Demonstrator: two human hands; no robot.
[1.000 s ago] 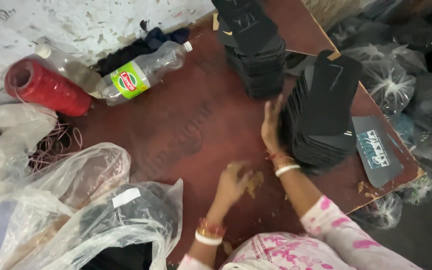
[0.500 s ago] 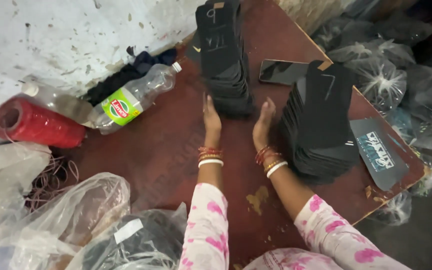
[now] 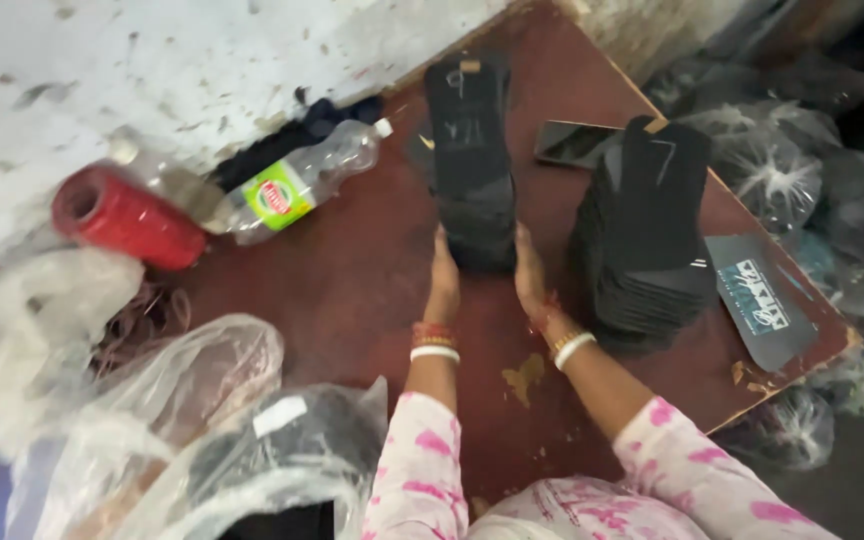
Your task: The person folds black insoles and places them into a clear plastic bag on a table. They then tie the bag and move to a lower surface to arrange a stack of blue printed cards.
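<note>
A tall stack of black flat pieces (image 3: 470, 160) lies on the dark red table (image 3: 352, 270), reaching away from me. My left hand (image 3: 443, 275) presses flat against the stack's near left side. My right hand (image 3: 530, 275) presses against its near right side, so the stack's near end sits between both palms. Both wrists carry bangles. A second, bigger stack of black pieces (image 3: 652, 230) stands just right of my right hand.
A clear plastic bottle with a green label (image 3: 292, 185) and a red thread spool (image 3: 127, 218) lie at the left. A dark phone (image 3: 574, 143) rests behind the stacks. A dark printed card (image 3: 760, 300) lies at the right edge. Clear plastic bags (image 3: 182, 420) crowd the near left.
My left hand rose from the table's near part to the stack. Both hands then closed in on the middle stack's near end.
</note>
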